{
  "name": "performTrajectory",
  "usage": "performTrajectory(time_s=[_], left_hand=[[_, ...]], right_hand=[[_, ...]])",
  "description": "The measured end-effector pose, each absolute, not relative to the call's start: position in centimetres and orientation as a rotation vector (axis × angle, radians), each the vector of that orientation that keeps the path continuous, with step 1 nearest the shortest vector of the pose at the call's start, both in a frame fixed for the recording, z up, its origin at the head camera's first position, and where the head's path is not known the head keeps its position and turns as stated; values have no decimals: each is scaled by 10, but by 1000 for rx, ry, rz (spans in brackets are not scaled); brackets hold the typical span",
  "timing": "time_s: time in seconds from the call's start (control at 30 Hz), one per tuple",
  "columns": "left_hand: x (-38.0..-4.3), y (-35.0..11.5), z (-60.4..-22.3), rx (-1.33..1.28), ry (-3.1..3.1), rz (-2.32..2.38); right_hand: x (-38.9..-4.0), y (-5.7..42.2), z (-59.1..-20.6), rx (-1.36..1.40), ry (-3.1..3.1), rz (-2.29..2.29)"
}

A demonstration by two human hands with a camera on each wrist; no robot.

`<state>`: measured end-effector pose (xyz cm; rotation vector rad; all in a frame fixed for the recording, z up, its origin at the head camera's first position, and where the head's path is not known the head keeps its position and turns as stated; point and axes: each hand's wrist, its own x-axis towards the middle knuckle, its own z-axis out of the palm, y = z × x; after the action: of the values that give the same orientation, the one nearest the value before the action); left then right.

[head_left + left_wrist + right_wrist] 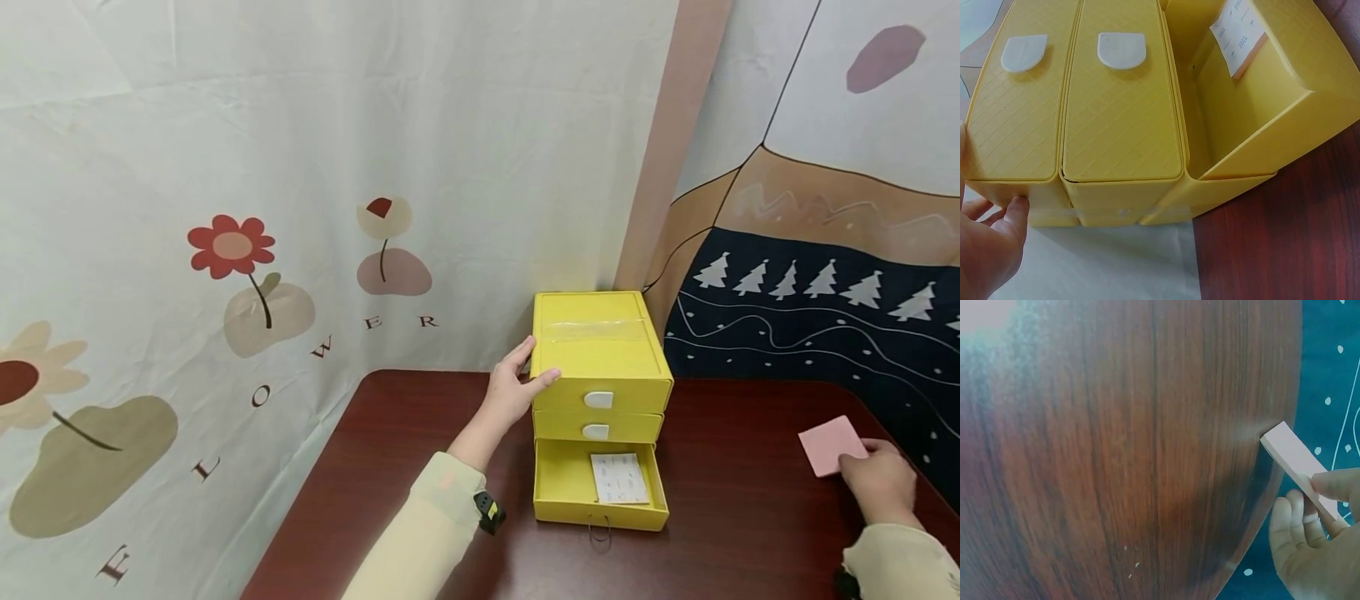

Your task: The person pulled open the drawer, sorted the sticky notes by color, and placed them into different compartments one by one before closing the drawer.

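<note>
A yellow drawer box (600,350) with three stacked drawers stands on the table. My left hand (512,387) rests against its upper left side, the thumb lying by the top front edge; in the left wrist view, fingertips touch the side wall. The bottom drawer (600,516) is pulled out and holds a white printed paper pad (619,479), whose pinkish edge shows in the left wrist view. Over the table's right side, my right hand (881,482) pinches a pink sticky note pad (831,446) between thumb and fingers. The right wrist view shows the pad's thickness (1297,456).
The dark red wooden table (735,517) has a rounded right edge near my right hand. Patterned cloth (450,167) hangs behind it. A thin loop (600,533) hangs from the open drawer's front. The two upper drawers, with white tabs (598,400), are closed.
</note>
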<state>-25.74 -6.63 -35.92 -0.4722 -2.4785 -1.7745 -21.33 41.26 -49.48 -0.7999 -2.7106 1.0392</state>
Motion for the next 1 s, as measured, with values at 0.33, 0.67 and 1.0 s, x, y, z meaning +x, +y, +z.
performTrajectory(time_s=[0.33,0.67,1.0], left_hand=[[-260,-67,-362,-506,-2454,-1790],[-262,-67,-364,-517,-2452,-1799],[-262,-68,-365,-508,-2451,-1819]], right_hand=[[-215,407,-498,-557,-2661,908],[-211,387,-500,-279,-2599,719],[-211,371,-500,-22,-2582,586]])
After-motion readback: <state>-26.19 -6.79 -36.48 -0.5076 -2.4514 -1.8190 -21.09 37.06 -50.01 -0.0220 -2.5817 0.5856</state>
